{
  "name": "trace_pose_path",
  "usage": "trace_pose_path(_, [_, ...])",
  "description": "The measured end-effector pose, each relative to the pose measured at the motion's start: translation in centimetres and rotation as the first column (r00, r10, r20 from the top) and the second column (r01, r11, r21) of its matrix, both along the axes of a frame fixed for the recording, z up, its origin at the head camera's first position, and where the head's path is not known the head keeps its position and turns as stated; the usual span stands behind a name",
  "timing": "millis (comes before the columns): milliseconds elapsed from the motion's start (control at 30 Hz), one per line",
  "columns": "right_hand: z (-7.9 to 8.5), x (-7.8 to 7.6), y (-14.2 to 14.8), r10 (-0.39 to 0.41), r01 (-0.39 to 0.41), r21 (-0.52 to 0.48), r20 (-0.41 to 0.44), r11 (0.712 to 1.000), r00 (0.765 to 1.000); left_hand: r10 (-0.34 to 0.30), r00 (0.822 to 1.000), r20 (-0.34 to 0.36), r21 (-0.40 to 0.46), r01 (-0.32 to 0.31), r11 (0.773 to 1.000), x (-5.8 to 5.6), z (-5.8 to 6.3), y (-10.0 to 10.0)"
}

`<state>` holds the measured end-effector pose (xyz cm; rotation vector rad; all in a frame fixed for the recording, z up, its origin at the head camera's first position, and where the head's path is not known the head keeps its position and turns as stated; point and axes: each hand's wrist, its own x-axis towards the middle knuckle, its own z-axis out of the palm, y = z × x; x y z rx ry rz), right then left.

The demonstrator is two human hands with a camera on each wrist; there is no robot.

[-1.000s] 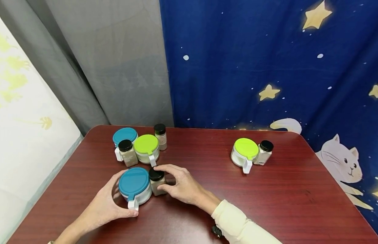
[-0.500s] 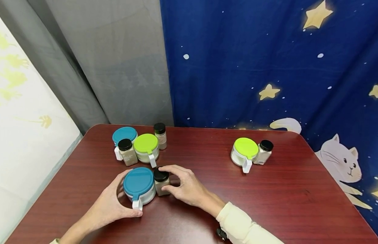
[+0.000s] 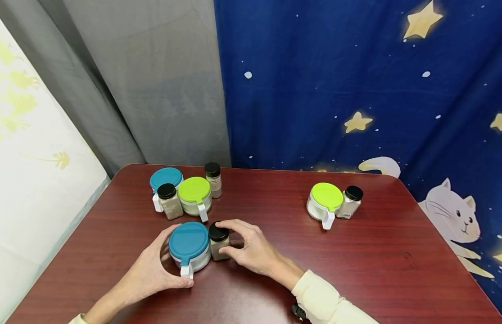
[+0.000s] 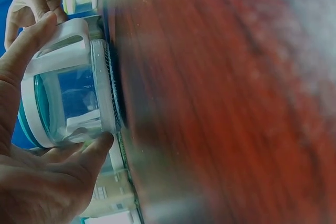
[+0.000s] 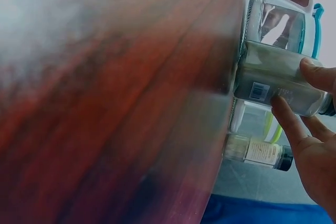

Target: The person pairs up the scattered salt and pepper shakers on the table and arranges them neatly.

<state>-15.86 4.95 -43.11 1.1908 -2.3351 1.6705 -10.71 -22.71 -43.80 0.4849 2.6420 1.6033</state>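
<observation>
My left hand (image 3: 151, 270) curves round a clear seasoning jar (image 3: 189, 243) with a blue lid and white handle. Its thumb lies at the handle and its fingers are on the far left side, as the left wrist view also shows. Pressed close to the jar's right side stands a square spice bottle (image 3: 219, 247) with a black cap. My right hand (image 3: 255, 252) grips this bottle, thumb in front and fingers at the cap and back. In the right wrist view the bottle's barcode label (image 5: 259, 91) shows between jar and fingers. Both containers stand upright on the table.
Behind, at left, stand another blue-lidded jar (image 3: 165, 177), a square black-capped bottle (image 3: 170, 204), a green-lidded jar (image 3: 195, 191) and a round spice bottle (image 3: 213, 180). A green-lidded jar (image 3: 327, 198) and a black-capped bottle (image 3: 350, 203) sit at right. Curtains hang behind the table (image 3: 356, 274).
Both hands have slid to the right together, carrying the blue-lidded jar and the square spice bottle side by side along the table. The other containers have stayed in place.
</observation>
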Motion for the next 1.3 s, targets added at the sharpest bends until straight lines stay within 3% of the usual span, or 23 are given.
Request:
trace_pose_path(400, [0.0, 0.1, 0.4, -0.015, 0.016, -0.023, 0.064, 1.000, 0.998, -0.002, 1.000, 0.000, -0.012, 0.002, 1.000, -0.2, 0.0, 0.7])
trace_pose_path(767, [3.5, 1.6, 1.1, -0.018, 0.022, -0.053, 0.082, 0.998, 0.996, 0.017, 1.000, 0.010, -0.021, -0.017, 1.000, -0.5, 0.0, 1.5])
trace_pose_path(1133, [1.4, -0.8, 2.1, -0.065, 0.067, -0.014, 0.092, 0.998, 0.994, 0.013, 1.000, -0.027, -0.029, -0.014, 0.999, -2.1, 0.8, 2.5])
trace_pose_path(1300, [1.5, -1.5, 2.8, -0.048, 0.050, -0.029, 0.065, 0.998, 0.997, 0.001, 1.000, -0.027, -0.029, -0.002, 1.000, -2.8, 1.1, 3.0])
